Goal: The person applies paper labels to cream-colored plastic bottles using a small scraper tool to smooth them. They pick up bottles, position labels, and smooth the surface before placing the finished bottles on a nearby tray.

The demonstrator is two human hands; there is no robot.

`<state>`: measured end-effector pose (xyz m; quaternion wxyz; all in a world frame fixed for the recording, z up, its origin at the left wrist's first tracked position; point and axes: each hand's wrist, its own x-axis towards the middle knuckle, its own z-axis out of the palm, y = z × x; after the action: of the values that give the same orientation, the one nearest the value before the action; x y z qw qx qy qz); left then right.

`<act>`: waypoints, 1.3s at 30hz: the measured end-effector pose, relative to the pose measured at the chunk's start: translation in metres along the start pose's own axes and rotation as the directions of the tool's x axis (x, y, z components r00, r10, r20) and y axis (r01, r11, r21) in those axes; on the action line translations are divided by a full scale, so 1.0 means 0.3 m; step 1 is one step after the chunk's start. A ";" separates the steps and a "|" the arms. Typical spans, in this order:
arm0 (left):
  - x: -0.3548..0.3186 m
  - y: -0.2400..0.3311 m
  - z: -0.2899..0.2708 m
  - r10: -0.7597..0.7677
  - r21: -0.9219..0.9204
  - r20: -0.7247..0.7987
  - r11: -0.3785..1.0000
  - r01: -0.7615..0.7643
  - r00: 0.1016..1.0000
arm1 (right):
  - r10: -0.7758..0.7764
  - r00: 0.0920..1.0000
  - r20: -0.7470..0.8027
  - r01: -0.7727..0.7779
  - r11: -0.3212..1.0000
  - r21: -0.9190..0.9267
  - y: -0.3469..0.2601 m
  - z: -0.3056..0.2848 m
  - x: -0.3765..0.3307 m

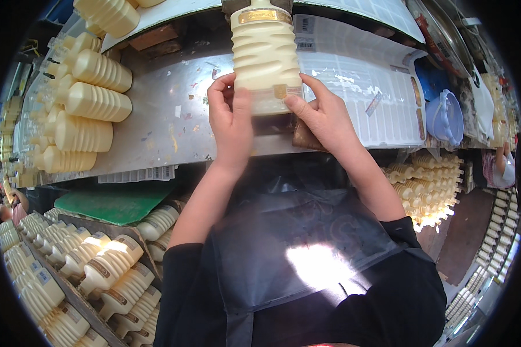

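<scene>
Black apron (260, 254) and dark sleeves are seen closest. Cream bottle (264, 55), ribbed, is positioned at the far edge of the metal table (162, 124), base toward the wearer, between both hands. Left hand (230, 118) is half-curled, slightly blurred, thumb against the bottle's left side; firmness of hold cannot be told. Right hand (327, 115) is partly open, thumb and forefinger spread at the right end of a clear strip (266, 101) lying across the bottle near its base; whether the strip is pinched cannot be told. Two-sided contact is probably used so the bottle is steadied and the strip kept level. Label sheet (335, 63) is laid at right, probably for easy reach; bottles (98, 101) are lined up at left, likely to leave the middle free. More bottles are packed in a tray (147, 238) lower left. Labels: gold plate with lettering on the bottle's upper part, gold patch on the strip, barcode-like blocks on the sheet; wording not transcribed.
</scene>
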<state>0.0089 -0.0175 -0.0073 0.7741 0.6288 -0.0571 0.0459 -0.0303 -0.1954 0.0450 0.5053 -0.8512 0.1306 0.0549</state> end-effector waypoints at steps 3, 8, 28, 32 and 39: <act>-0.006 -0.008 -0.006 0.029 -0.002 -0.009 1.000 -0.029 1.000 | -0.001 1.000 0.010 0.001 1.000 0.004 0.014 -0.003 0.008; -0.034 -0.029 -0.004 0.226 0.250 0.082 0.938 -0.240 0.971 | -0.021 1.000 0.008 0.021 1.000 0.009 0.031 -0.006 0.009; -0.019 0.040 -0.023 -0.048 -0.022 0.221 0.998 0.054 0.974 | -0.043 0.999 -0.006 0.044 0.990 0.132 0.062 0.023 0.013; -0.013 0.022 -0.023 -0.063 -0.194 0.177 0.976 0.098 0.982 | -0.045 0.999 -0.005 0.045 0.989 0.138 0.069 0.023 0.012; -0.017 -0.020 0.005 0.103 0.070 0.035 0.992 -0.105 0.994 | -0.043 0.999 -0.013 0.044 0.992 0.118 0.056 0.025 0.014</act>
<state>0.0047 -0.0201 -0.0137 0.7466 0.6531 -0.0999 0.0784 -0.0307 -0.1974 0.0262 0.5552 -0.8227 0.1176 0.0315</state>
